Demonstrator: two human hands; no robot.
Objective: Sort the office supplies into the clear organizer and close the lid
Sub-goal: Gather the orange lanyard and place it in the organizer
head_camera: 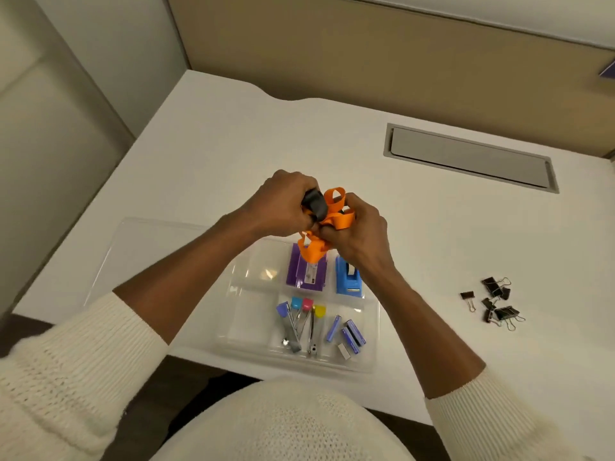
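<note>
My left hand (pixel 281 204) and my right hand (pixel 357 227) together grip a bundle of orange and dark grey strap (pixel 334 207) held above the clear organizer (pixel 374 327). Loops of the orange strap hang down over a purple box (pixel 304 274) in a back compartment. A blue tape dispenser (pixel 347 281) sits in the compartment to its right. Colourful-handled clips (pixel 301 322) lie in a front compartment, and small staple boxes (pixel 347 332) lie beside them. The organizer's clear lid (pixel 149 247) lies open flat to the left.
Several black binder clips (pixel 496 302) lie loose on the white desk (pixel 432 247) to the right of the organizer. A grey recessed cable hatch (pixel 469 158) sits at the back right. A beige partition (pixel 366 54) runs behind the desk.
</note>
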